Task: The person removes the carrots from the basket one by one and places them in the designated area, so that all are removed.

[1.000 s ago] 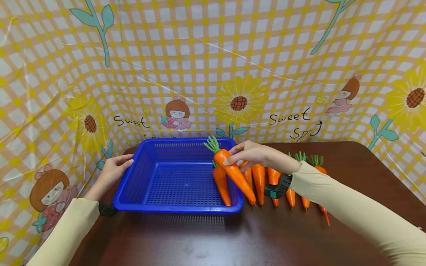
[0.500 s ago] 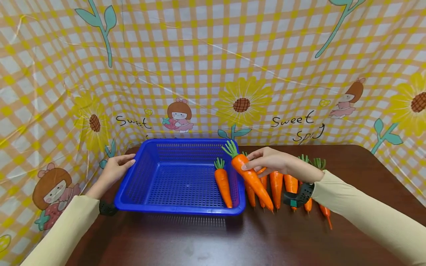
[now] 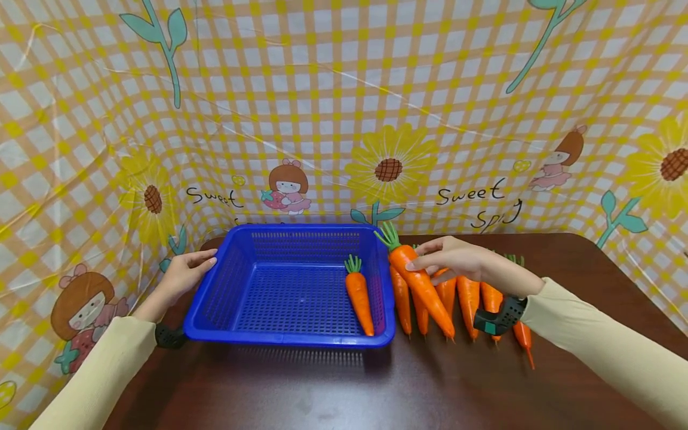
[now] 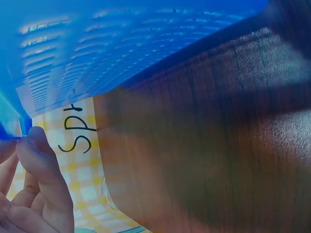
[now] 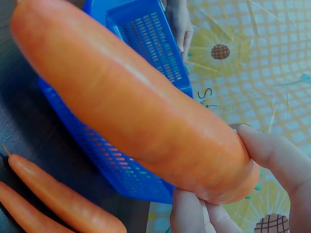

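Note:
My left hand pinches the left rim of a blue plastic basket; the left wrist view shows thumb and fingers meeting at that rim. One orange carrot with a green top lies inside, along the right wall. Just right of the basket, my right hand grips another carrot near its thick end, its leafy top up and left, its tip toward me. In the right wrist view this held carrot fills much of the picture. It hangs above several carrots on the table, partly hiding them.
A row of carrots lies on the dark brown table, right of the basket; the rightmost carrot is partly behind the right wrist's strap. A checked cloth with sunflowers surrounds the table at the back and sides.
My right hand has carried the gripped carrot rightward, from over the basket's right rim to above the row of carrots. The left hand stays on the rim.

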Motion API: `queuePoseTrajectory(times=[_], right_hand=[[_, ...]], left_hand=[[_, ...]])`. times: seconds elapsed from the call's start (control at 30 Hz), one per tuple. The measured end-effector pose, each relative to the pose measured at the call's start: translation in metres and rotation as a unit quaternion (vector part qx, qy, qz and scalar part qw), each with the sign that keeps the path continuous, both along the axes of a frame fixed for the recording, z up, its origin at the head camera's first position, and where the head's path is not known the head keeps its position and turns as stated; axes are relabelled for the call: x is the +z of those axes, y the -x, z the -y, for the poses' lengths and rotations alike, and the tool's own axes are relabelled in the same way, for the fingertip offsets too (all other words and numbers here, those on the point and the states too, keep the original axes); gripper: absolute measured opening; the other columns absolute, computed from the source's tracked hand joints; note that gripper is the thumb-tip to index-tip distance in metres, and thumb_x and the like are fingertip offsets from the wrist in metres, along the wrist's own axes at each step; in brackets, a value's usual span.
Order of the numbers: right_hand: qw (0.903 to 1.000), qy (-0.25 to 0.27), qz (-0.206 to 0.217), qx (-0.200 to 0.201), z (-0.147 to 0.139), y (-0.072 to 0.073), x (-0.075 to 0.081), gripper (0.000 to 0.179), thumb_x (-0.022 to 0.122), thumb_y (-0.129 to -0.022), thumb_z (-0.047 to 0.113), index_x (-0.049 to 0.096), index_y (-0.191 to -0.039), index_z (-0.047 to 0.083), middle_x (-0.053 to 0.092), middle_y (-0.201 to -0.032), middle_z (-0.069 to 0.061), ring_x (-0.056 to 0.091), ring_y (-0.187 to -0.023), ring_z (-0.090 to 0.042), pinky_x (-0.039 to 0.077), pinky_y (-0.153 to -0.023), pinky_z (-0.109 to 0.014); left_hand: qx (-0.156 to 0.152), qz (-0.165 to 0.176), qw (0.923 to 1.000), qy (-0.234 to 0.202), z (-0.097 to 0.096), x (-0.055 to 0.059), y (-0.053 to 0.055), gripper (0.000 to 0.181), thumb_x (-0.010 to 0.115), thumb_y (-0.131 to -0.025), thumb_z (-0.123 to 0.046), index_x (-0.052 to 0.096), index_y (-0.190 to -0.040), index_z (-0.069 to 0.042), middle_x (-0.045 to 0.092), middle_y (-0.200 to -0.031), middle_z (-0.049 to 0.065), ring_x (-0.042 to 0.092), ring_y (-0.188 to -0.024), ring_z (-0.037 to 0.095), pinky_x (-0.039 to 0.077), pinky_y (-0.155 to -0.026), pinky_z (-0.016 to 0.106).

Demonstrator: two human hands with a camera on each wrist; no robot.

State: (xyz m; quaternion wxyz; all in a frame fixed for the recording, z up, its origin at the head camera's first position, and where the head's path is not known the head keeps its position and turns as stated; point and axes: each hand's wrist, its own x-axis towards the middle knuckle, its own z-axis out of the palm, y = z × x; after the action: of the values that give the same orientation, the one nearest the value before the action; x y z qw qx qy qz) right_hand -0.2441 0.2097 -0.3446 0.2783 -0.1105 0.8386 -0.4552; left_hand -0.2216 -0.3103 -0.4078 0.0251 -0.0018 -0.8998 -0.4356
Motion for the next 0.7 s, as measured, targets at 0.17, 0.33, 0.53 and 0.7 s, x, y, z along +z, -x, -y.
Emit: queuePoseTrajectory(times=[0.17,0.33,0.53,0.7], right_hand=[[1.0,-0.003,-0.003,-0.004,-0.009,-0.001,-0.002,0.077,0.066,-0.089,0.034,0.032,-0.145,-0.006,0.066,-0.118,-0.008,0.061,-0.095,-0.015,0.055,-0.086,-0.035],[0.9999,0.005,0.0,-0.009,-0.016,-0.002,-0.002,0.074,0.066,-0.09,0.033,0.034,-0.145,-0.006,0.065,-0.116,-0.007,0.061,-0.094,-0.014,0.056,-0.085,-0.035],[0.9997,0.017,-0.005,-0.018,-0.024,-0.003,-0.003,0.073,0.065,-0.09,0.033,0.034,-0.144,-0.006,0.068,-0.113,-0.004,0.064,-0.098,-0.016,0.056,-0.085,-0.036],[0.9997,0.014,-0.012,-0.015,-0.034,-0.003,-0.007,0.074,0.063,-0.091,0.035,0.033,-0.145,-0.006,0.056,-0.134,-0.018,0.06,-0.11,-0.022,0.054,-0.09,-0.039]], left_hand=[[-0.023,0.043,0.9978,-0.045,0.004,0.004,0.002,0.052,0.052,-0.1,-0.025,0.042,-0.144,0.0,0.056,-0.072,-0.009,0.049,-0.055,0.005,0.047,-0.053,0.025],[-0.054,0.063,0.9959,-0.036,0.008,0.009,0.0,0.053,0.05,-0.101,-0.022,0.037,-0.147,0.0,0.055,-0.079,-0.005,0.052,-0.062,0.006,0.05,-0.059,0.026],[-0.084,0.073,0.9933,-0.032,0.009,0.013,0.0,0.054,0.047,-0.102,-0.019,0.031,-0.148,0.003,0.063,-0.093,0.001,0.062,-0.073,0.004,0.056,-0.068,0.026],[-0.092,0.083,0.9915,-0.039,0.011,0.013,-0.002,0.056,0.048,-0.102,-0.02,0.029,-0.149,0.004,0.06,-0.095,0.002,0.061,-0.074,0.005,0.056,-0.07,0.026]])
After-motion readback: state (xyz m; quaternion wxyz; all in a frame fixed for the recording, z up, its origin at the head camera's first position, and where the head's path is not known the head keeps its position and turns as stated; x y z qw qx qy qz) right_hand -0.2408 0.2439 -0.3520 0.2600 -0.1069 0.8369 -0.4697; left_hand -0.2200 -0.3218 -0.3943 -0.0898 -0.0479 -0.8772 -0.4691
